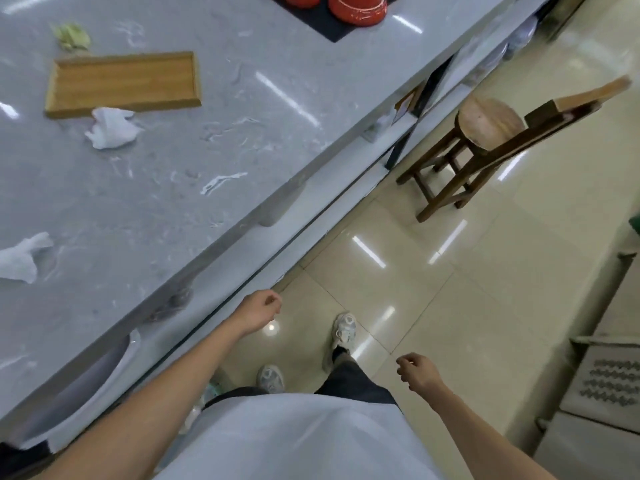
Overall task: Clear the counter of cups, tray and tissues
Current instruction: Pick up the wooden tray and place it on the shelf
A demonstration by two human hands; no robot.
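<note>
An empty wooden tray (123, 83) lies on the grey marble counter (214, 133) at the upper left. A crumpled white tissue (110, 128) touches the tray's near edge. Another white tissue (22, 258) lies at the left edge of the view. A greenish crumpled tissue (72, 36) sits beyond the tray. My left hand (259, 311) hangs below the counter's edge with fingers loosely curled and nothing in it. My right hand (417, 372) hangs over the floor, also loosely curled and holding nothing. No cups are in sight on the counter.
Two red bowls (356, 8) stand on a dark mat at the counter's far end. A round wooden stool (485, 126) and a wooden chair (568, 109) stand on the tiled floor to the right. Shelves run under the counter. A metal unit (609, 386) is at far right.
</note>
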